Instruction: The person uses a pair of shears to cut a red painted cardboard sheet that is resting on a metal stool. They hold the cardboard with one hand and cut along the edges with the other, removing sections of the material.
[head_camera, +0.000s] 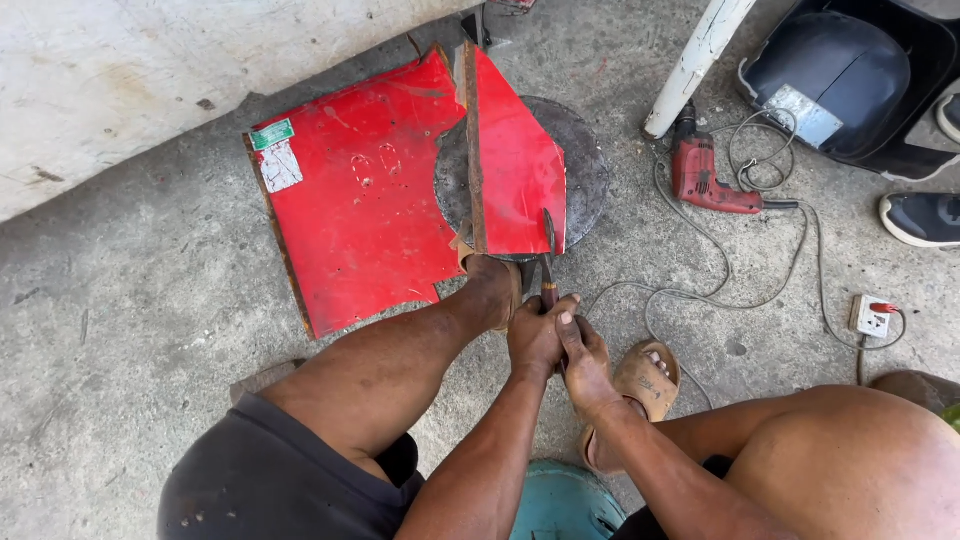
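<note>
While clasped, two hands (558, 345), one snips (548, 262).

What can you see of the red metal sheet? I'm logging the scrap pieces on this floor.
The red metal sheet lies flat on the concrete floor, painted, scratched, rusty-edged, with stickers at one corner. It is cut partway; one section folds up over a dark round plate. A foot pins its near edge, and snips held by both hands bite into it.

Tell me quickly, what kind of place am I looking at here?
Probably an informal outdoor metalworking spot: bare concrete floor, a red sheet-metal panel being cut with snips by both hands, and a red electric drill lying corded nearby.
</note>
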